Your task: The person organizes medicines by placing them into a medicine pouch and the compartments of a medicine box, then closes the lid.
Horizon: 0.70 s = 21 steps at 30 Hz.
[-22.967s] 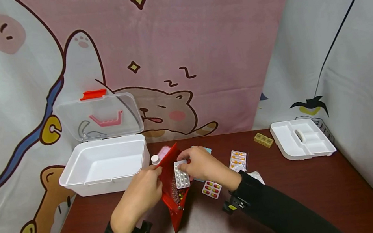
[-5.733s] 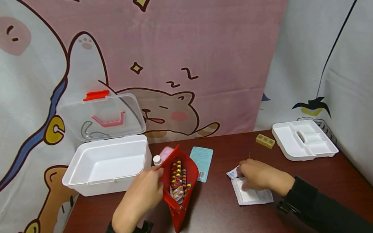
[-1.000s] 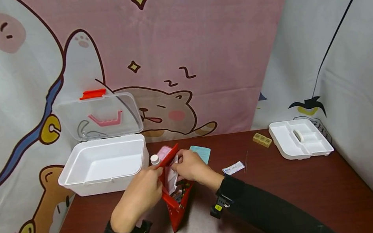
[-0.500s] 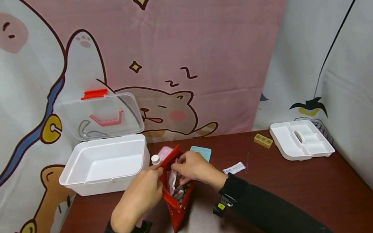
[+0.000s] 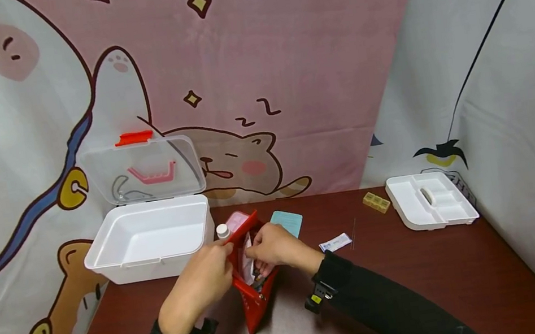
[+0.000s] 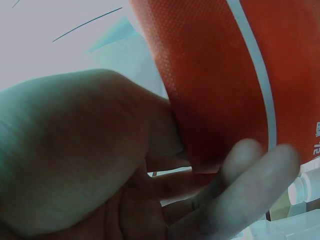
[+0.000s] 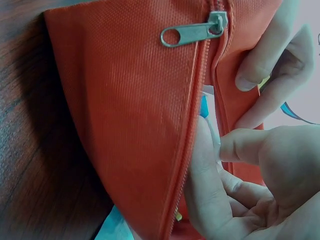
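My left hand (image 5: 204,278) grips the side of an upright red zip pouch (image 5: 255,311), its mouth open. In the left wrist view, the thumb and fingers of that hand hold the pouch's red edge. My right hand (image 5: 275,247) reaches into the mouth and pinches a white packet (image 5: 247,261) that stands inside. Seen from the right wrist, the fingertips (image 7: 202,145) are between the zipped sides, beside a metal zip pull (image 7: 192,34). Most of the packet and the pouch's other contents are hidden by the hand and the red fabric.
Left of the pouch stands a white box (image 5: 153,266) with its clear lid raised. A white-capped bottle (image 5: 223,231) is wedged between. Behind the right hand lies a blue card (image 5: 288,222). Farther right are a small white sachet (image 5: 336,242), a yellow pill case (image 5: 376,202) and a white tray (image 5: 415,212).
Blister packs once on the table are gone from it. The right hand has brought the white packet leftward from the table into the pouch and lowered it. The left hand stays on the pouch.
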Each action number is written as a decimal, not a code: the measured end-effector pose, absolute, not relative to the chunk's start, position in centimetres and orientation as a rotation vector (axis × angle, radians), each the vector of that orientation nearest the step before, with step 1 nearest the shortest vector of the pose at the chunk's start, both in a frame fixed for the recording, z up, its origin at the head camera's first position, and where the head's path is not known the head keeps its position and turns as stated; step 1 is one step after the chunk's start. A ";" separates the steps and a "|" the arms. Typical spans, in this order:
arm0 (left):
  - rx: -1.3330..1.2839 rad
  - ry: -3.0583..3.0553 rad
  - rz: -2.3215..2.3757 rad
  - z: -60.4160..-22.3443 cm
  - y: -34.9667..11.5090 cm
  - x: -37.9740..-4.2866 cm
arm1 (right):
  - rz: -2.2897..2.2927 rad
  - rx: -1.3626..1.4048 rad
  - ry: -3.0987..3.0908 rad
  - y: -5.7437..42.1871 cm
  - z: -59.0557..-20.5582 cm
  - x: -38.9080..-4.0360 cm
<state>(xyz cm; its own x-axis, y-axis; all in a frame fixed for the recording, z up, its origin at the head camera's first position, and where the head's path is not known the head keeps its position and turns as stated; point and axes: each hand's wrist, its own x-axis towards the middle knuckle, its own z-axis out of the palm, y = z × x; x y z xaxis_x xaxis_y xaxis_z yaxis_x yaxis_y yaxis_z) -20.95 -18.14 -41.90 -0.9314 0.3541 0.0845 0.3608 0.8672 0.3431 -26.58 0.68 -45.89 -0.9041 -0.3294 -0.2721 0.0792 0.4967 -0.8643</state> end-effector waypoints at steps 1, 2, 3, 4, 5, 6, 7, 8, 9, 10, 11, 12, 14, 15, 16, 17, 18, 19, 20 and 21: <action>-0.577 -3.014 -0.561 -41.9 -18.1 -21.0 | -1.374 -0.209 2.349 0.7 -45.9 -26.6; -0.580 -3.008 -0.554 -41.9 -18.2 -21.0 | -1.362 -0.213 2.357 0.8 -45.9 -26.6; -0.580 -3.005 -0.551 -41.9 -18.2 -21.0 | -1.351 -0.217 2.364 0.9 -45.9 -26.6; -0.580 -3.005 -0.549 -41.9 -18.2 -21.0 | -1.342 -0.221 2.372 1.0 -45.9 -26.6; -0.579 -3.002 -0.544 -41.9 -18.2 -21.0 | -1.333 -0.226 2.377 1.1 -45.9 -26.7; -0.577 -3.002 -0.544 -41.9 -18.2 -21.0 | -1.328 -0.228 2.380 1.2 -45.9 -26.7; -0.576 -3.004 -0.544 -41.9 -18.2 -21.0 | -1.326 -0.235 2.386 1.4 -45.9 -26.8; -0.573 -3.006 -0.544 -41.9 -18.3 -21.0 | -1.325 -0.240 2.390 1.5 -45.9 -26.8; -0.568 -3.009 -0.551 -42.0 -18.3 -21.0 | -1.329 -0.246 2.392 1.7 -45.9 -26.9; -0.564 -3.012 -0.558 -42.0 -18.3 -21.0 | -1.339 -0.251 2.391 1.8 -45.8 -27.0; -0.560 -3.014 -0.563 -42.0 -18.3 -21.0 | -1.346 -0.253 2.394 2.0 -45.7 -27.1; -0.558 -3.015 -0.566 -42.0 -18.3 -21.0 | -1.359 -0.255 2.394 2.2 -45.6 -27.2; -0.554 -3.017 -0.565 -42.0 -18.3 -21.0 | -1.386 -0.266 2.392 2.7 -45.3 -27.5; -0.551 -3.017 -0.564 -42.0 -18.3 -21.0 | -1.403 -0.264 2.390 3.0 -45.1 -27.6; -0.549 -3.018 -0.562 -42.0 -18.4 -21.0 | -1.414 -0.261 2.392 3.3 -45.0 -27.7; -0.549 -3.018 -0.558 -42.0 -18.4 -21.0 | -1.424 -0.261 2.396 3.7 -44.9 -27.9; -0.549 -3.018 -0.552 -42.0 -18.4 -21.0 | -1.440 -0.258 2.393 4.2 -44.8 -28.1; -0.547 -3.020 -0.550 -41.9 -18.4 -21.0 | -1.450 -0.261 2.397 4.7 -44.7 -28.3; -0.547 -3.022 -0.547 -41.9 -18.5 -21.0 | -1.462 -0.257 2.397 5.2 -44.6 -28.5; -0.546 -3.023 -0.545 -41.8 -18.5 -21.0 | -1.465 -0.252 2.407 5.7 -44.5 -28.7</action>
